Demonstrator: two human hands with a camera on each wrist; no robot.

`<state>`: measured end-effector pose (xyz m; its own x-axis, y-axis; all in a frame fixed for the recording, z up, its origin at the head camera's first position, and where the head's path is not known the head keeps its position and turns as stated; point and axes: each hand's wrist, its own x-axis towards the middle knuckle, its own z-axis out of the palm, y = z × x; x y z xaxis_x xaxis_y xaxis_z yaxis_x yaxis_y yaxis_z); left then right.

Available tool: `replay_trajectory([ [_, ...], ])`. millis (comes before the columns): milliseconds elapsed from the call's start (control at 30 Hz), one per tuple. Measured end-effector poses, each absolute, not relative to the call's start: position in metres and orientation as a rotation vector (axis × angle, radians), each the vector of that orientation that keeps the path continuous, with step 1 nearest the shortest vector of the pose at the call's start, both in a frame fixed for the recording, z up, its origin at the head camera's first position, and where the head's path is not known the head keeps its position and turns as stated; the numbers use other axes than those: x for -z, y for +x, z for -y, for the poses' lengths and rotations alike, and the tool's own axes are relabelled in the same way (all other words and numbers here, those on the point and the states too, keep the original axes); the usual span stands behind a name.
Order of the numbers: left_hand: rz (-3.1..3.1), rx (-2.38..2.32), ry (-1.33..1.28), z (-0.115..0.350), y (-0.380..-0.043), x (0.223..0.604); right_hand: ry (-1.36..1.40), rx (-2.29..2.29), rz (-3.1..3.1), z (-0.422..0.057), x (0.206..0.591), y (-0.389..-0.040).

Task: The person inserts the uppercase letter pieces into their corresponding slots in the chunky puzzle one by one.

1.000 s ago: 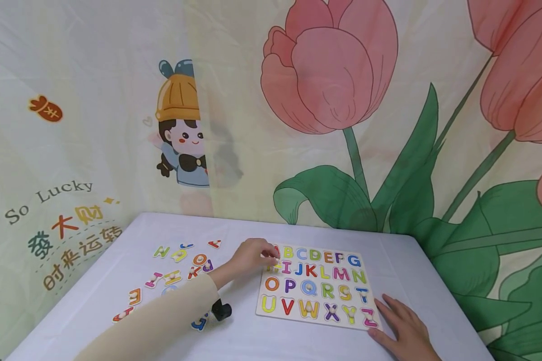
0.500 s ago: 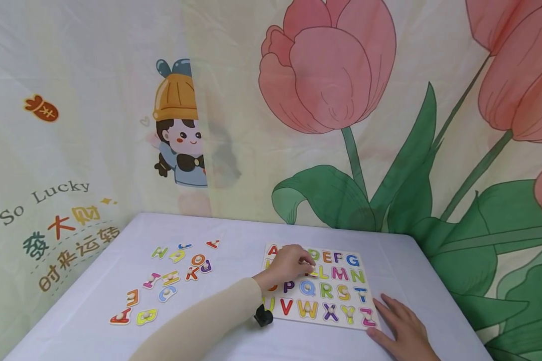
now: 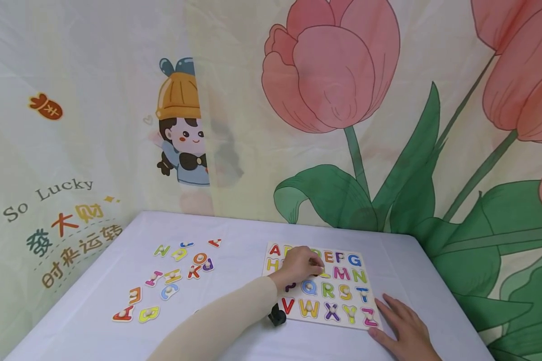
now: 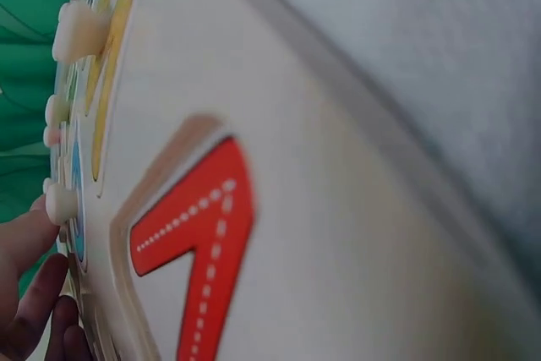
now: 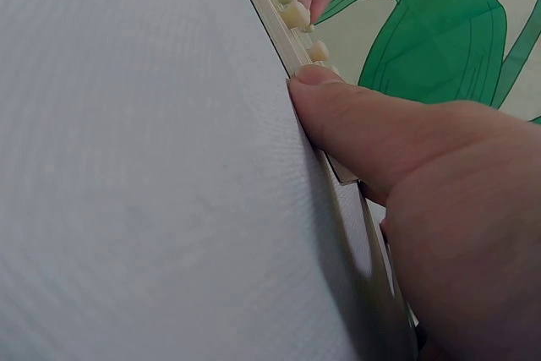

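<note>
Over the second row of a wooden alphabet puzzle board [image 3: 277,317], my left hand [image 3: 298,263] pinches a small yellow letter piece [image 3: 325,274] beside the M; the fingers mostly hide it. In the left wrist view, the bent fingers [image 4: 34,302] are close to the board surface, past the red V [image 4: 207,234]. My right hand [image 3: 404,326] rests at the board's near right corner. Its thumb [image 5: 338,116] touches the near edge, with the other fingers extended along the right side. Knobbed pieces such as the W [image 3: 309,308] and X [image 3: 331,312] sit in the lower rows.
Several loose letter pieces with knobs lie on the white table [image 3: 235,331] left of the board, among them a red A [image 3: 123,314], a yellow B [image 3: 149,314] and a blue C [image 3: 169,291]. A printed cloth [image 3: 235,100] hangs behind the table.
My left hand has moved right across the board, from near the A and H to beside the M. The right hand stays at the corner.
</note>
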<state>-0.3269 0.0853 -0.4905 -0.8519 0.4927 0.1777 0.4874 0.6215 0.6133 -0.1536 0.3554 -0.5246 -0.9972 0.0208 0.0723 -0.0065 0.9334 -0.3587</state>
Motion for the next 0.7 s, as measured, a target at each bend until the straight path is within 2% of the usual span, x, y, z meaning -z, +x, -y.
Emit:
replay_trajectory([
  [700, -2.809, -1.072, 0.773, -0.0897, -0.3237, 0.492, -0.033, -0.557, 3.034, -0.3579, 0.5272, -0.1557],
])
